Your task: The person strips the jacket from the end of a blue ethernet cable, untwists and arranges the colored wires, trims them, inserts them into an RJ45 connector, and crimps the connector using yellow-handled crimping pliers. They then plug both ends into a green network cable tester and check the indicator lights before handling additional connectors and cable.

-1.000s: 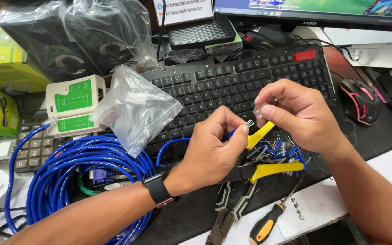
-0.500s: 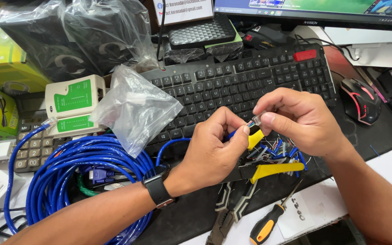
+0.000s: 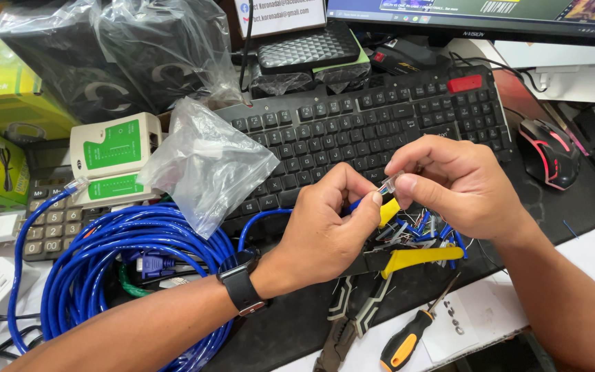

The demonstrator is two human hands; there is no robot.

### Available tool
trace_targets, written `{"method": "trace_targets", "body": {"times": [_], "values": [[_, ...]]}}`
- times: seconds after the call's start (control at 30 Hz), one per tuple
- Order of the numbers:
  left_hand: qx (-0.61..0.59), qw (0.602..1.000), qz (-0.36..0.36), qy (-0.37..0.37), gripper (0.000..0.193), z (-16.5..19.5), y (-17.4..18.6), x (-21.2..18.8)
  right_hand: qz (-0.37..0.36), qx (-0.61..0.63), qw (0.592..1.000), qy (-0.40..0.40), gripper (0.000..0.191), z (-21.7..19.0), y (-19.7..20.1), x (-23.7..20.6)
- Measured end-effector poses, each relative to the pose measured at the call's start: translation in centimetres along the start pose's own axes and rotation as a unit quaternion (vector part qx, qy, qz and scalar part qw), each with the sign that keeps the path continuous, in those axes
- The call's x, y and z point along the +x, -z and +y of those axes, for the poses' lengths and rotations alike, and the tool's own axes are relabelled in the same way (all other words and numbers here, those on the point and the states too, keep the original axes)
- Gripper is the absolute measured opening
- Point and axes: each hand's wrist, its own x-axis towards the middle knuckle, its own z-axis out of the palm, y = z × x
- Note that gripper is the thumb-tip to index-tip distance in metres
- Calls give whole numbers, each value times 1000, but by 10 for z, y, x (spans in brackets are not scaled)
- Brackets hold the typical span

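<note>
Nearest the camera, on the desk edge, I see an orange-handled screwdriver (image 3: 408, 339) and grey-handled pliers (image 3: 348, 318) lying loose, with a coil of blue network cable (image 3: 105, 265) to the left. Just beyond, both hands meet over a yellow-handled crimping tool (image 3: 418, 256) and a scatter of cut wire ends (image 3: 418, 226). My left hand (image 3: 328, 224) is closed, thumb and forefinger pinching the blue cable end (image 3: 356, 204). My right hand (image 3: 459, 184) is also closed, fingertips gripping a small clear plug connector (image 3: 388, 184). The plug sits at the very tip of the cable, between the two hands, touching both. I judge the step to be seating the wires into the plug; the next move calls for a steady, straight push with the wire order kept. Farther back lie a black keyboard (image 3: 380, 124), a white and green cable tester (image 3: 115, 158), a crumpled clear plastic bag (image 3: 204, 165) and a black and red mouse (image 3: 552, 151).
</note>
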Motion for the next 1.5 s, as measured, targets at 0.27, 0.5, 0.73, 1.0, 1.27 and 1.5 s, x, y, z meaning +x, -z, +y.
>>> {"method": "trace_targets", "body": {"times": [0.27,0.5,0.73,1.0,1.27,1.5], "values": [[-6,1000,-6,0,15,-2,-1,1,-1,-26,1000,16,19,-5,-3,-1],[-11,1000,-18,-8,14,2,1,1,-59,-66,989,121,19,-15,2,1],[-27,999,-23,-27,30,7,3,1,-71,-41,989,122,17,-14,4,1],[-18,997,-60,-44,31,10,5,-2,-90,-9,989,119,17,-9,7,0],[-35,994,-86,-65,28,8,7,-4,-94,-15,987,130,16,-11,6,0],[-74,990,-103,-55,27,4,7,-4,-100,-18,985,138,16,-14,5,0]]}}
